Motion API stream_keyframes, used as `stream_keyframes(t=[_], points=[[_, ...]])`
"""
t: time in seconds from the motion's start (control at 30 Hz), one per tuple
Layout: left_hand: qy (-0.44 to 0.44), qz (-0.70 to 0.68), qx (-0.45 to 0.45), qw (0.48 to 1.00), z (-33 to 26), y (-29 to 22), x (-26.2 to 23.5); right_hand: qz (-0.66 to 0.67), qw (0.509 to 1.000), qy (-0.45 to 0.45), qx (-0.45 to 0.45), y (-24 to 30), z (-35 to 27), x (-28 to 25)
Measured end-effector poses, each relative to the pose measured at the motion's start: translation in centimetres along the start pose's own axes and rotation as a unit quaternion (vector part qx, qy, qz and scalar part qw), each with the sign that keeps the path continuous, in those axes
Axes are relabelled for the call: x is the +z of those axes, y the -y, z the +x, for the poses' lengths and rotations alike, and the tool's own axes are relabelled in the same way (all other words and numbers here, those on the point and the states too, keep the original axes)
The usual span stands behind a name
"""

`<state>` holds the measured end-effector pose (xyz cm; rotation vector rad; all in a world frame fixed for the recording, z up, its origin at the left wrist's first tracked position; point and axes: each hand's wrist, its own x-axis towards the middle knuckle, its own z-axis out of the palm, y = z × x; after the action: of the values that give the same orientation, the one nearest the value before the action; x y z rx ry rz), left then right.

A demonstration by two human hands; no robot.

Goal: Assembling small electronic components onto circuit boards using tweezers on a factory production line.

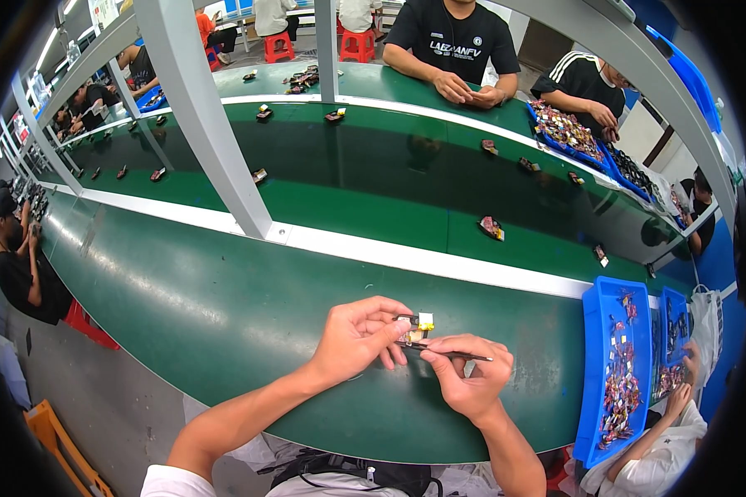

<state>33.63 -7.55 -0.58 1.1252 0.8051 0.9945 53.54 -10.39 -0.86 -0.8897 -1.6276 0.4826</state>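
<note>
Pinching a small black, yellow and white assembly [414, 335] by its left side between thumb and fingers of the left hand [363, 335], over the green worktop [224, 282]. Gripping, to the left of a blue tray [591, 373] of small parts [622, 398], a slim black tool [470, 356] in the closed fingertips of the right hand [471, 379], perhaps touching the assembly's near side, though hard to tell.

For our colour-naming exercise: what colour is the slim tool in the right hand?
The slim tool is black; it shows in the head view.
</note>
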Motion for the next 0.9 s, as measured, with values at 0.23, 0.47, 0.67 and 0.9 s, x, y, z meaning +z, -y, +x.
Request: stream_keyframes(t=[0.23,0.47,0.67,0.9], points=[[-0.012,-0.001,-0.022,1.0,0.0,-0.2,0.0,-0.046,0.997,0.02,-0.065,0.2,0.1,0.1],[-0.003,0.013,-0.037,0.999,0.0,0.0,0.2,-0.071,0.995,0.019,-0.066,0.2,0.0,0.1],[-0.017,0.038,-0.029,0.999,-0.1,0.4,0.5,-0.098,0.991,0.028,-0.086,0.2,-0.1,0.0],[-0.035,0.055,-0.015,0.998,-0.1,1.1,0.6,-0.126,0.982,0.043,-0.132,-0.3,-0.4,0.3]])
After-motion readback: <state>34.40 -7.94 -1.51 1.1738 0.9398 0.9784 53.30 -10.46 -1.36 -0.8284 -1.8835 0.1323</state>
